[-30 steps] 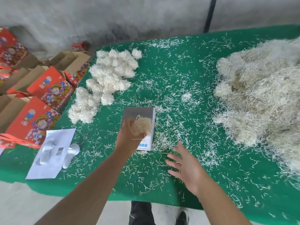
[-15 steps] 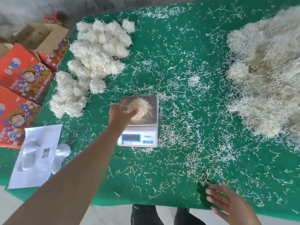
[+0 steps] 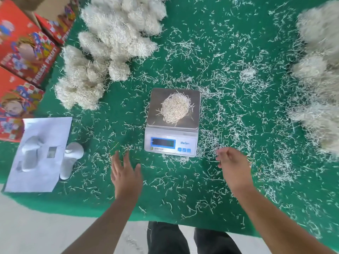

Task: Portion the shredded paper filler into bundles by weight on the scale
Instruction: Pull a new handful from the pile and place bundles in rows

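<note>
A small bundle of shredded paper (image 3: 175, 108) lies alone on the steel pan of the white scale (image 3: 171, 142) in the middle of the green table. My left hand (image 3: 125, 173) hovers below and left of the scale, fingers straight and spread, holding nothing. My right hand (image 3: 232, 166) is just right of the scale's front corner, fingers loosely curled and empty. Finished bundles (image 3: 111, 39) are heaped at the upper left. The big loose pile of filler (image 3: 317, 79) fills the right edge.
Loose shreds litter the green table cover (image 3: 229, 189) everywhere. Red printed boxes (image 3: 25, 50) stand off the table's left side. A white sheet with a white moulded piece (image 3: 42, 154) lies at the front left. The table's front edge runs just below my hands.
My left hand has let go of the bundle, leaving it on the scale pan, and pulled back toward me. My right hand moved up beside the scale. The camera tilted closer.
</note>
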A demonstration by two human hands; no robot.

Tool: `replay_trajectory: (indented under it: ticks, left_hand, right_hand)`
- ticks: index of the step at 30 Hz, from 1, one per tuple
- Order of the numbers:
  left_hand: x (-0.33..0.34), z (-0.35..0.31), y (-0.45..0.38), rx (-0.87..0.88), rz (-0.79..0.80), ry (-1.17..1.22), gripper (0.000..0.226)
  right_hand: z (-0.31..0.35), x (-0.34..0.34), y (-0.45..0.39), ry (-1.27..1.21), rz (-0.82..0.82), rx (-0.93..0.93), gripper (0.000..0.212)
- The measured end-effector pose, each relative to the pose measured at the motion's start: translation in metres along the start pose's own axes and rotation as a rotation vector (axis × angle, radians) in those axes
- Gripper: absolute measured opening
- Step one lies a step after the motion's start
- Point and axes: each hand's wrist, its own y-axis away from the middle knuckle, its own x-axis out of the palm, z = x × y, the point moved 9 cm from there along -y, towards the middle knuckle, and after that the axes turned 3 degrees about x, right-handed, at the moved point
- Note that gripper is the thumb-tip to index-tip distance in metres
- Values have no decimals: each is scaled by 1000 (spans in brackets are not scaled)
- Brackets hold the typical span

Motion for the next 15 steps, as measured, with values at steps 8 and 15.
replay_trajectory:
  ticks: [8,15]
  left_hand:
    - [35,8,6,10,-125,-181,63]
    - [37,9,6,18,-163,-208,62]
  right_hand:
    - [-16,15,-15,-25,-54,-14,18]
    - [-20,17,-20,-77,-85,-45,22]
